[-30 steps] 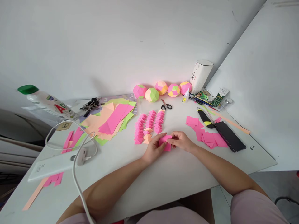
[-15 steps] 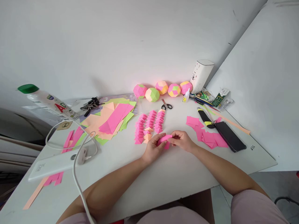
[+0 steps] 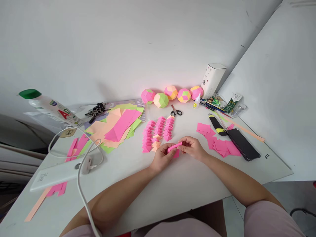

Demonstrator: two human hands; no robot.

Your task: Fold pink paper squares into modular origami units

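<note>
Between both hands is a small piece of pink paper, its upper part bent over into a narrow strip. My left hand grips its left end, the thumb lying along the near side. At the right end, my right hand pinches the paper between thumb and fingers. Under the hands another bit of pink paper shows; whether it belongs to the same sheet I cannot tell. Just beyond stand rows of folded paper units, mostly pink with a few peach ones. Flat pink paper squares lie to the right.
Scissors, a glue bottle and several paper balls are at the back. A utility knife and black phone lie right. Coloured sheets, a power bank with a looping white cable, and a bottle are left.
The paper's upper part has been turned further over and now looks like a narrower strip. My right fingers have lifted slightly; everything else stays in place.
</note>
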